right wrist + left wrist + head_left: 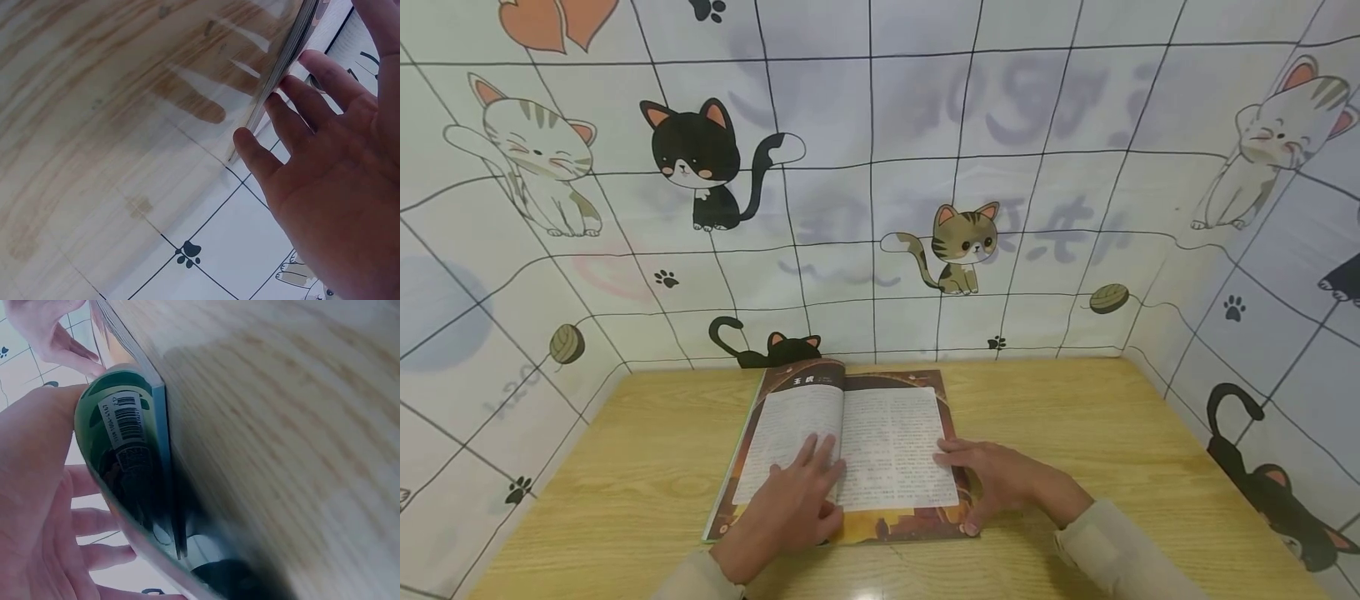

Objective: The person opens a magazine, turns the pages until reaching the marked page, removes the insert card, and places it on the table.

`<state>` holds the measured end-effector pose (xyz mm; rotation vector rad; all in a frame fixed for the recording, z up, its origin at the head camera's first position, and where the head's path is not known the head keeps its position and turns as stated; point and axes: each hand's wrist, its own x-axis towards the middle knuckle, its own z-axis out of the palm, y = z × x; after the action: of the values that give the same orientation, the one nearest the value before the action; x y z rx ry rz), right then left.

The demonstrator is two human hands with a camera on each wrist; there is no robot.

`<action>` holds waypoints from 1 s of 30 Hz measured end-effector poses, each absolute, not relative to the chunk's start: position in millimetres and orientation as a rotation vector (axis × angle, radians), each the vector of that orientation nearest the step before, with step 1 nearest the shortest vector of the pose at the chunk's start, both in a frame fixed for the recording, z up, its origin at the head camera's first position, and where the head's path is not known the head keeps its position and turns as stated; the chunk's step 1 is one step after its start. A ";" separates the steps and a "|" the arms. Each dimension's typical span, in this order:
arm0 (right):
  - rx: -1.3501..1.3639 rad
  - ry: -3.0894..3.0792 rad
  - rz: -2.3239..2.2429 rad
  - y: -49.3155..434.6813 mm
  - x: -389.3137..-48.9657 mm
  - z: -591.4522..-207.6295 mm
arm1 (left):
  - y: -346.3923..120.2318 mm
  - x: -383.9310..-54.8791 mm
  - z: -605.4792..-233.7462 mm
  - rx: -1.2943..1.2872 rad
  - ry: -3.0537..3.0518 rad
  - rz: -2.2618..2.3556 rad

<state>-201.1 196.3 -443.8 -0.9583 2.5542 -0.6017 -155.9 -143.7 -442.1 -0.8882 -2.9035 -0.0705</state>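
An open magazine (pixel 891 450) lies on the wooden table, its pages full of printed text inside a brown and orange border. My left hand (pixel 797 500) rests flat across the left page by the fold, fingers stretched out. In the left wrist view that side of the magazine bows up from the table, showing a green cover with a barcode label (pixel 128 422). At the magazine's right edge is my right hand (pixel 1000 479), its fingertips touching the page edges and its thumb by the lower corner. The right wrist view shows those fingers (pixel 290 122) loosely extended along the edge.
The light wooden table (pixel 1075 408) extends to both sides of the magazine. White cloth-like walls (pixel 820 192) with a black grid and printed cats enclose it at the back, left and right.
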 end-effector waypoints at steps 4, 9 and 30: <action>-0.954 2.549 -0.603 195.3 -200.1 -443.0 | -145.1 -155.2 -443.3 -0.877 -2.936 -0.096; -0.939 2.548 -0.606 195.1 -199.2 -442.4 | -145.2 -155.2 -443.2 -0.885 -2.935 -0.110; -0.945 2.573 -0.582 192.9 -199.2 -438.1 | -144.9 -155.2 -445.7 -0.911 -2.878 -0.073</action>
<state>-199.2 192.9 -438.1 -0.9446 2.5726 -0.5818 -155.2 -144.9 -445.7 -0.9111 -2.8780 -0.0730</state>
